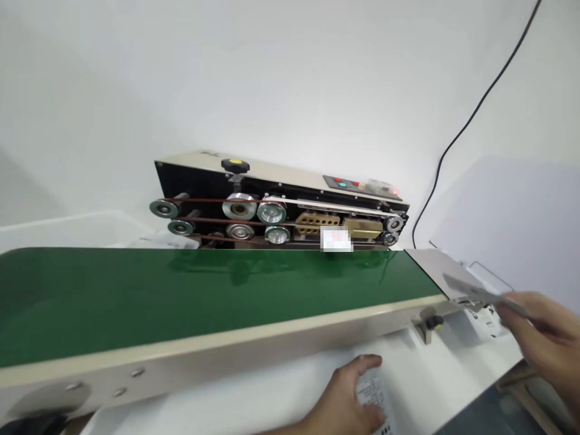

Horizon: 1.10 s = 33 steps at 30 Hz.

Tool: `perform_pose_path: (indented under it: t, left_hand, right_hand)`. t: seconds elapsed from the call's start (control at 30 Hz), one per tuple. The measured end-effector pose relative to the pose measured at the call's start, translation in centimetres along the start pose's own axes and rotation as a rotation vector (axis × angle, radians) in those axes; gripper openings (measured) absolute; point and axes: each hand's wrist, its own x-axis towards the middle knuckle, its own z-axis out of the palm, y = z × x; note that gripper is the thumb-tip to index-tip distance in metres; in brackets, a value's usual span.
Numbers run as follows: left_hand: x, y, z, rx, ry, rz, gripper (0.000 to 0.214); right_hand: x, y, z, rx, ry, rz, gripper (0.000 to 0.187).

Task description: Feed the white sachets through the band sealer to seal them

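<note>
My left hand (347, 396) rests low on the white table, fingers curled over a white printed packet (377, 396). My right hand (546, 335) comes in from the right edge, blurred, pinching a thin flat silvery pouch (480, 293) that points toward the metal feed plate (437, 266) at the right end of the green conveyor belt (181, 290). Behind the belt stands the band sealer head (276, 205) with its pulleys, belts and brass blocks.
A control panel (362, 184) with a red light sits on top of the sealer. A black cable (471, 118) runs up the white wall. A black knob (435, 322) sticks out under the feed plate. A white bin (81, 226) stands behind the belt at left.
</note>
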Motion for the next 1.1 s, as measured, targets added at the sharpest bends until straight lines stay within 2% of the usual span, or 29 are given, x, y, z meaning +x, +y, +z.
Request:
perform_pose_path:
  t: [0.07,0.1,0.17,0.23,0.37,0.5,0.63,0.8,0.97,1.1]
  left_hand:
    - [0.4,-0.3,-0.5,0.059,-0.035,0.043,0.071]
    - [0.5,-0.4,-0.7,0.084,-0.045,0.063,0.072]
    - [0.6,-0.4,-1.0,0.129,-0.04,0.092,0.072]
    - [0.4,-0.3,-1.2,0.149,-0.004,0.123,0.07]
    - [0.1,0.2,-1.4,0.142,0.005,0.196,0.064]
    - [0.2,0.8,-1.4,0.11,-0.086,0.189,0.065]
    - [0.4,0.6,-1.5,0.164,-0.069,0.223,0.064]
    - [0.5,0.3,-1.7,0.161,-0.08,0.263,0.063]
    - [0.5,0.4,-1.6,0.163,-0.063,0.249,0.064]
    - [0.5,0.6,-1.5,0.143,-0.086,0.232,0.065]
  right_hand:
    - [3.4,1.3,2.2,-0.177,0.119,-0.14,0.011]
    - [4.9,1.9,3.6,-0.248,0.124,-0.223,0.014]
    - [7.2,3.3,6.3,-0.342,0.033,-0.347,0.019]
    - [8.7,4.3,8.6,-0.439,-0.085,-0.402,0.021]
    - [9.7,4.6,11.1,-0.601,-0.271,-0.422,0.021]
    - [9.7,3.9,12.2,-0.625,-0.341,-0.39,0.021]
    - [10.0,3.8,12.7,-0.556,-0.392,-0.461,0.021]
    - [10.1,3.7,12.8,-0.454,-0.363,-0.532,0.025]
    - [9.8,3.1,13.4,-0.374,-0.377,-0.522,0.021]
    - [9.9,2.0,13.0,-0.281,-0.331,-0.514,0.019]
